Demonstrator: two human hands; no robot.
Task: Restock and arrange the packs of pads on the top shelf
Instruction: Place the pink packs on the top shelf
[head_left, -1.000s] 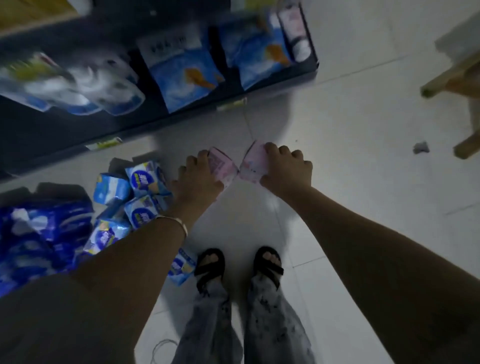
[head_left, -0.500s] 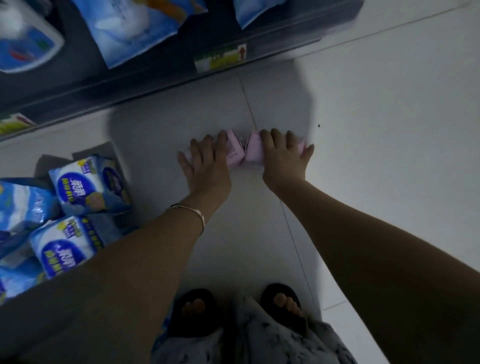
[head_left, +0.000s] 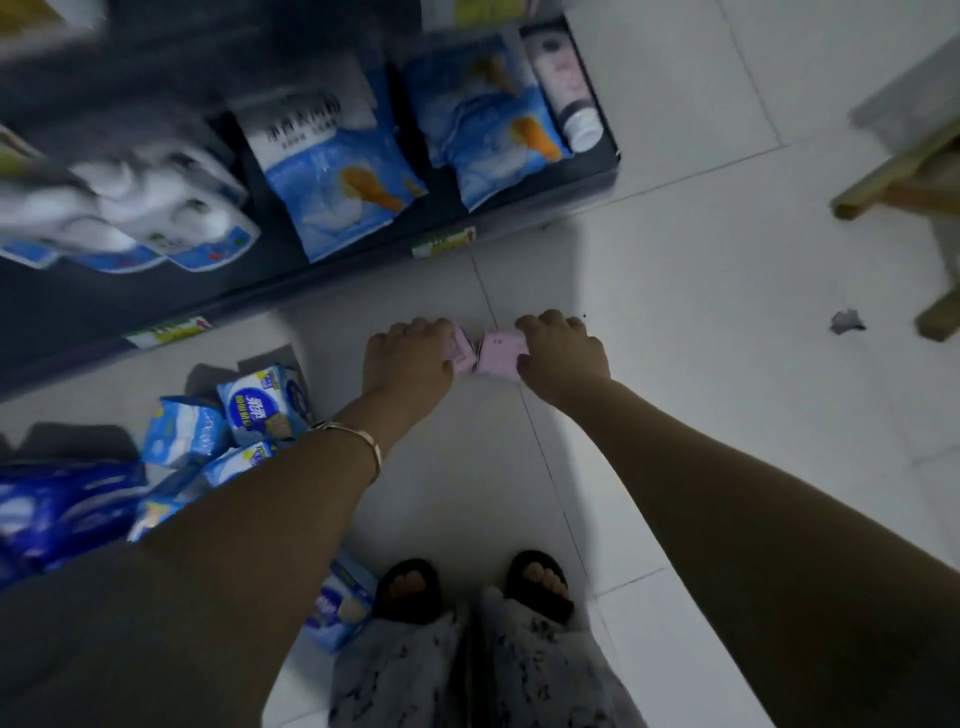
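Note:
My left hand grips a small pink pack of pads, and my right hand grips a second pink pack. Both packs are held side by side over the white floor tiles, fingers curled over their tops. Several blue-and-white packs of pads lie in a heap on the floor to the left, beside a dark blue bag. One more blue pack lies by my left foot. The top shelf is out of view.
A dark low shelf runs across the top left, holding blue bags, tissue packs and a bottle. A wooden stool's legs stand at the right. A scrap of litter lies on the tiles.
Half a second ago both hands pressed flat on the pink packs low on the floor; now their fingers are curled round the packs. The view has pulled back up, showing the shelf again.

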